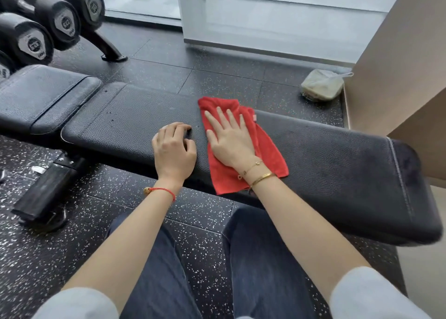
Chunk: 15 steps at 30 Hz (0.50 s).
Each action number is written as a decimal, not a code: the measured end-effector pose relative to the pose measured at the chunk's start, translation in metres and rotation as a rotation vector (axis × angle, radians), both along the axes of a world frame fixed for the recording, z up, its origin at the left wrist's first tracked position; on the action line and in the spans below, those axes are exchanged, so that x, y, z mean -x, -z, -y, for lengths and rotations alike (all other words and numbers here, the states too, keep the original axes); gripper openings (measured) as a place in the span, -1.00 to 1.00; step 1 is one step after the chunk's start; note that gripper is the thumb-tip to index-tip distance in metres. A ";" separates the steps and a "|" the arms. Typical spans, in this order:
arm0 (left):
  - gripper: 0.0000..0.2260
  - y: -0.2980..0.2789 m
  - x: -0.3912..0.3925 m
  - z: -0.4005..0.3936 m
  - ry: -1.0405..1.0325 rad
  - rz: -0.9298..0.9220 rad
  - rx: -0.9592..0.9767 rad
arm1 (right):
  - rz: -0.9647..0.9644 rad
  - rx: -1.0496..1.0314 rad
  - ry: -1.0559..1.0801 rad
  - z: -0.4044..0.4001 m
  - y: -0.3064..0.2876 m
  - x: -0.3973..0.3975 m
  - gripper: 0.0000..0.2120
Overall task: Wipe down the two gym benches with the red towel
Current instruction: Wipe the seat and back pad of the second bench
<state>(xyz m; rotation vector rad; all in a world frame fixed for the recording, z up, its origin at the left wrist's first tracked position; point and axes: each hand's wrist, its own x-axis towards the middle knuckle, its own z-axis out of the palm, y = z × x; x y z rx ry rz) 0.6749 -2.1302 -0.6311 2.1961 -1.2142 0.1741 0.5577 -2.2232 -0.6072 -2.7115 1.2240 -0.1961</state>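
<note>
A black padded gym bench [325, 161] runs across the view in front of me, its long pad in the middle and right. A separate seat pad [41, 96] sits at the left end. The red towel [268, 149] lies spread across the middle of the long pad, its near edge hanging over the side. My right hand [229, 137] lies flat on the towel with fingers straight and spread. My left hand [173, 149] rests on the bare pad just left of the towel, fingers bent, fingertips on the leather, holding nothing I can see. Only this one bench is in view.
A rack of black dumbbells [31, 41] stands at the back left, its foot [113, 55] on the speckled rubber floor. The bench's black base [41, 193] juts out at the lower left. A plastic bag with a container [322, 85] lies beside a beige wall [398, 65] at the right.
</note>
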 end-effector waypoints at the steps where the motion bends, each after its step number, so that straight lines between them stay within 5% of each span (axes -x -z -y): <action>1: -0.71 0.000 0.000 0.000 0.002 -0.003 0.003 | 0.009 0.011 -0.037 -0.012 0.002 0.003 -0.49; 5: -0.70 0.000 -0.001 -0.001 0.016 0.007 -0.004 | 0.044 0.036 -0.162 -0.034 0.007 0.049 -0.49; 9: -0.71 0.000 -0.001 -0.001 0.024 0.005 -0.003 | 0.047 -0.011 -0.038 0.008 0.005 0.090 -0.51; 15: -0.72 0.000 0.000 0.000 0.009 -0.012 -0.001 | 0.010 -0.036 0.121 0.038 -0.002 0.028 -0.49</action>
